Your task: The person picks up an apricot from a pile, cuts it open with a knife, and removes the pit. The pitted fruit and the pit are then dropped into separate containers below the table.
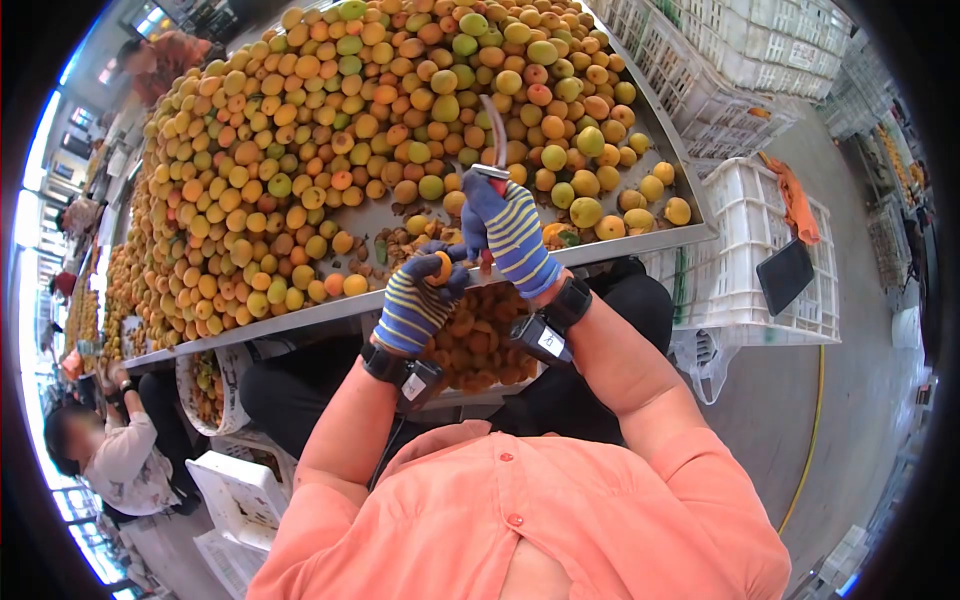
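My left hand [418, 300], in a blue and yellow striped glove, is closed around an apricot [441, 268], with only part of its orange flesh showing between the fingers. Just right of it, my right hand [508, 232] in a matching glove grips a curved knife [497, 135] by its red handle, the blade pointing up and away from me. Both hands are above the near edge of a metal table [640, 243] heaped with yellow, orange and green apricots [300, 130]. Below them, between my legs, lies a pile of cut apricot pieces [478, 345].
White plastic crates [760, 300] stand at the right, one bearing an orange cloth [795, 200] and a dark tablet-like object [785, 277]. Left of me are a white bin [240, 498] and a seated co-worker [125, 460]. Scraps [400, 243] lie beyond my left hand.
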Demonstrator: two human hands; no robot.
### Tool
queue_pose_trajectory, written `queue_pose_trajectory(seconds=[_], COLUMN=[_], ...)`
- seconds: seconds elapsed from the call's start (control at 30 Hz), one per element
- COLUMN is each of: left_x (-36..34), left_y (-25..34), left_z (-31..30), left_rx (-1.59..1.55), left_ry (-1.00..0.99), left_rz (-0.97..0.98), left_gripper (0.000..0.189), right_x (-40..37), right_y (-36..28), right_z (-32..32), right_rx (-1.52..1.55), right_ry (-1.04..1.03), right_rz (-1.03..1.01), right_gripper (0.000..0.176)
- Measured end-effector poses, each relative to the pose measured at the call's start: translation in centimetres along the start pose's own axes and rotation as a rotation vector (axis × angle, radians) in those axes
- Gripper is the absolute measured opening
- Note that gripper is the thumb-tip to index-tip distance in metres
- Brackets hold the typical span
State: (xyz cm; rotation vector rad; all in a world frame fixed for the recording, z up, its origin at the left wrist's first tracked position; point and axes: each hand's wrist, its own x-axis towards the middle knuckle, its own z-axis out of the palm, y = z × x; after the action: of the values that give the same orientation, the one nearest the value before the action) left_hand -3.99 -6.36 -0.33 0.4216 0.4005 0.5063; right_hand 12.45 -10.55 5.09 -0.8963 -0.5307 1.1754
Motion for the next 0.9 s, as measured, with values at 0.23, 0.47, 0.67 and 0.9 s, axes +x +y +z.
queue_pose_trajectory(seconds=[0.23, 0.47, 0.67, 0.9], left_x=[1.3, 2.1, 2.8, 3.1], left_y=[-1.3, -3.5, -5.0, -6.0], left_z=[3.6, 4.1, 5.9, 6.5], left_rx=[0.072, 0.166, 0.267, 0.42], left_ry=[0.086, 0.387, 0.496, 0.523], left_rz=[-0.037, 0.044, 0.141, 0.315], left_gripper=[0.036, 0.045, 0.046, 0.051], right_x=[-0.3, -0.6, -0.5, 0.1], right_y=[-0.6, -1.8, -1.9, -1.2], right_z=[0.8, 1.0, 0.6, 0.7], right_rx=[0.1, -0.043, -0.029, 0.036], right_ry=[0.058, 0.161, 0.179, 0.252], right_rz=[-0.158, -0.29, -0.302, -0.316], right_gripper=[0.028, 0.032, 0.033, 0.034])
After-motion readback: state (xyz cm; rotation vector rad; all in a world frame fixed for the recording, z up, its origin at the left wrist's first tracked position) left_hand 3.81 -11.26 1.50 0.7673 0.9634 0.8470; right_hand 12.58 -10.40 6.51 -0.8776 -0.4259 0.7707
